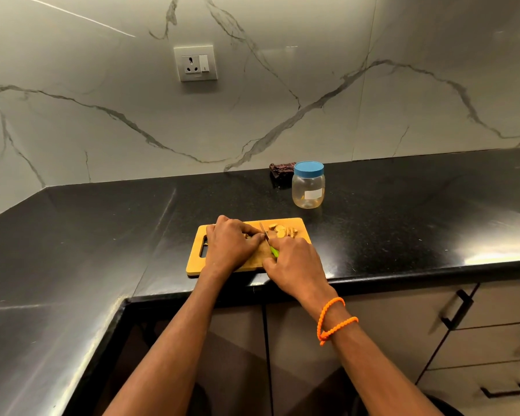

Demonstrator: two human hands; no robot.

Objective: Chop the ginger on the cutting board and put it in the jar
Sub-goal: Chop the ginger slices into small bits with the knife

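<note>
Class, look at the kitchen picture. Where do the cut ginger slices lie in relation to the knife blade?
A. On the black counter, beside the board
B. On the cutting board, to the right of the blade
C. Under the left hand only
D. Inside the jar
B: the ginger slices lie on the cutting board just right of the knife held by the right hand, while the jar stands lidded behind.

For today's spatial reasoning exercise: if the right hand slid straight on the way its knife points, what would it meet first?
Most likely the cut ginger slices lying just past the knife held by the right hand; the left hand sits beside the blade, though depth is unclear.
</note>
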